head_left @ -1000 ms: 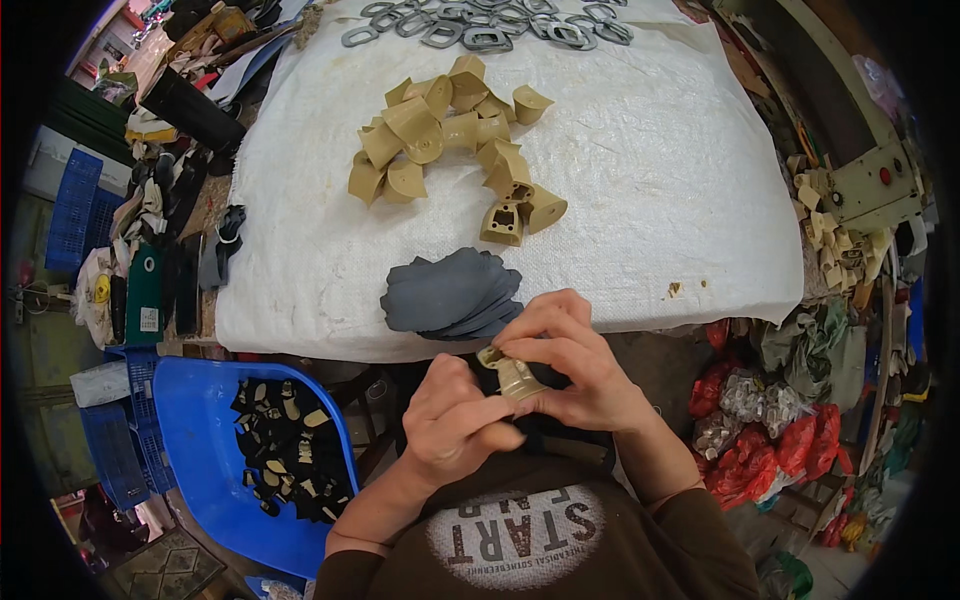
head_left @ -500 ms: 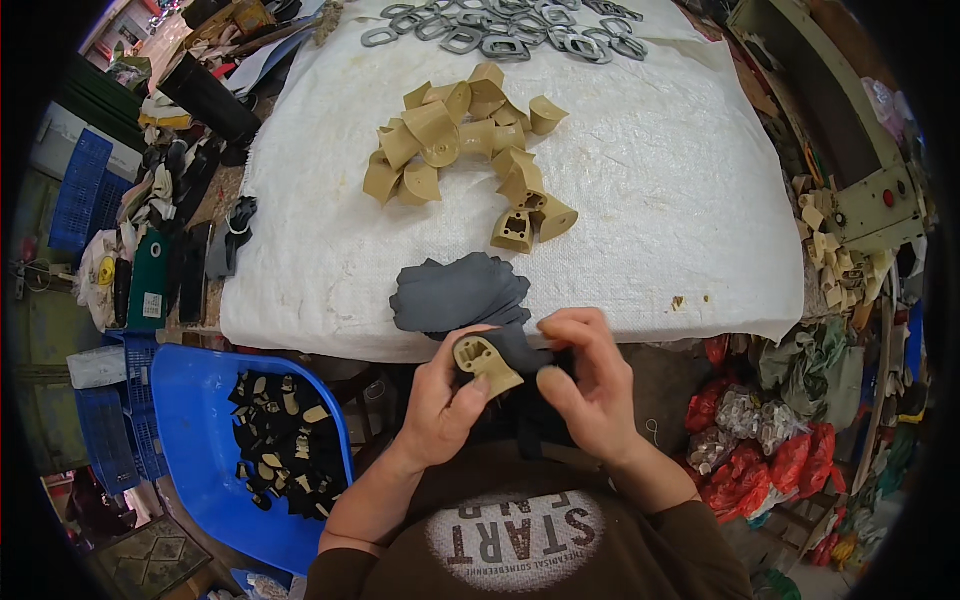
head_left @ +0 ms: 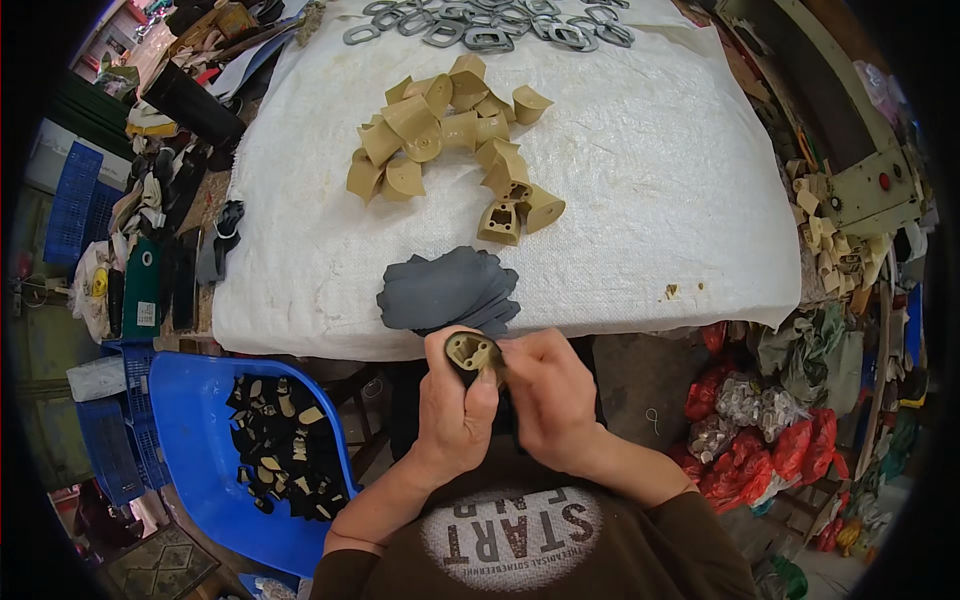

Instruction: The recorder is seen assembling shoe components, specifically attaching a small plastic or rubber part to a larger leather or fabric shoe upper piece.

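My left hand (head_left: pixel 455 415) is closed round a tan shoe heel (head_left: pixel 467 349), its hollow, holed top facing up. A dark grey covering piece (head_left: pixel 449 362) wraps around the heel's side. Closed at the heel's right edge, my right hand (head_left: pixel 548 400) pinches the covering; its fingertips are partly hidden. Just beyond my hands, a stack of dark grey cut pieces (head_left: pixel 445 290) lies at the near edge of the white-covered table (head_left: pixel 640 200). Farther back sits a loose pile of bare tan heels (head_left: pixel 415 125).
Grey ring-shaped parts (head_left: pixel 487 38) spread across the table's far end. At the lower left, a blue tub (head_left: pixel 190 440) holds many black-covered heels (head_left: pixel 285 440). Red plastic bags (head_left: pixel 745 465) lie at the right, below a metal machine (head_left: pixel 870 200).
The right hand has moved left and in against the heel, drawing the grey covering close round it. The heel has turned and shifted slightly in my left hand.
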`<action>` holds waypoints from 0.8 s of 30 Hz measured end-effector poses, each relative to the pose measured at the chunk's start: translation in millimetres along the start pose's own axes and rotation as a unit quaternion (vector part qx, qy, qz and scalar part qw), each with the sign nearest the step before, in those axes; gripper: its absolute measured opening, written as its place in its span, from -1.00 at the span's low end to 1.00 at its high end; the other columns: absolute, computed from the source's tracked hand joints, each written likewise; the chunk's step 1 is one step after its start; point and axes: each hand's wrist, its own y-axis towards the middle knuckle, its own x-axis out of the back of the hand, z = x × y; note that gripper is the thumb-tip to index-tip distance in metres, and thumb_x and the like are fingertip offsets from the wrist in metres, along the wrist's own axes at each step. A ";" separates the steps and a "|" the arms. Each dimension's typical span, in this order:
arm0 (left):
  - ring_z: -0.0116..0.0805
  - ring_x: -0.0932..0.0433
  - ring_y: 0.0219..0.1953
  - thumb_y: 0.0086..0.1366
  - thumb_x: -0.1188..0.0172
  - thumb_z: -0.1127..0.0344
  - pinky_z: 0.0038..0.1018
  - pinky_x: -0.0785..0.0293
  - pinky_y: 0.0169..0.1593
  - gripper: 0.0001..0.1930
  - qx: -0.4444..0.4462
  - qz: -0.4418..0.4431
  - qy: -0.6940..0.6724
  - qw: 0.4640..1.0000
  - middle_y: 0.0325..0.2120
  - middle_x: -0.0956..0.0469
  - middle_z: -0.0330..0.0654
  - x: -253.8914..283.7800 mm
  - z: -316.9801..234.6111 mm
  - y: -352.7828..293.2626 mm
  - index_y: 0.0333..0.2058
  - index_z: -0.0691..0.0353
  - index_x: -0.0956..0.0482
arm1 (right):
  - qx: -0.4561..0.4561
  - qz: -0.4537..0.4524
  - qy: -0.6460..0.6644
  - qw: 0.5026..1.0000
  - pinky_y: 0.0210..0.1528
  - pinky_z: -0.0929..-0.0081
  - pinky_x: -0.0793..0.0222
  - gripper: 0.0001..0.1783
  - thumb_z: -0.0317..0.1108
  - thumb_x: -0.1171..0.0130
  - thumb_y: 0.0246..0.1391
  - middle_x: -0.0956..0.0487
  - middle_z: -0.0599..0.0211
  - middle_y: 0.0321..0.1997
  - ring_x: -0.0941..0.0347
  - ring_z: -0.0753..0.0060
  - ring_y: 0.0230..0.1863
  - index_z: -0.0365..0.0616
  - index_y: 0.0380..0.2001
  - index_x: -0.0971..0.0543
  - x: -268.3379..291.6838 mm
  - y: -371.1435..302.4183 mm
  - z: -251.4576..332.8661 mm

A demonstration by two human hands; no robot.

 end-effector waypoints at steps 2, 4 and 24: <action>-0.24 -0.44 -0.43 0.29 0.08 0.33 -0.40 -0.38 -0.29 -0.70 -0.009 -0.018 0.015 1.000 -0.40 -0.42 -0.02 -0.3 -0.3 1.4 -0.08 0.36 -0.16 | 0.041 0.007 -0.065 0.997 -0.30 0.38 -0.39 -0.71 -0.59 -0.15 -0.15 -0.46 0.07 -0.28 -0.42 0.12 -0.35 -0.36 -0.25 -0.48 -0.6 0.1 1.7; -0.27 -0.42 -0.35 0.34 0.13 0.30 -0.43 -0.36 -0.23 -0.70 0.011 -0.011 -0.052 0.999 -0.34 -0.39 -0.01 0.7 2.7 3.0 -0.06 0.36 -0.15 | 0.112 0.069 -0.190 0.973 -0.19 0.29 -0.42 -0.55 -0.52 -0.20 -0.24 -0.42 -0.09 -0.12 -0.42 0.01 -0.22 -0.39 -0.15 -0.46 1.5 0.7 1.4; -0.23 -0.34 0.05 0.38 0.29 -0.05 -0.40 -0.20 0.12 -0.32 0.087 0.183 -0.193 0.960 0.00 -0.32 0.10 5.1 1.2 2.4 0.22 0.43 0.11 | -0.167 0.226 0.303 0.911 -0.08 0.51 -0.34 -0.37 -0.43 -0.33 -0.14 -0.54 0.35 -0.31 -0.44 0.52 -0.25 -0.22 0.07 -0.38 34.0 24.4 -35.6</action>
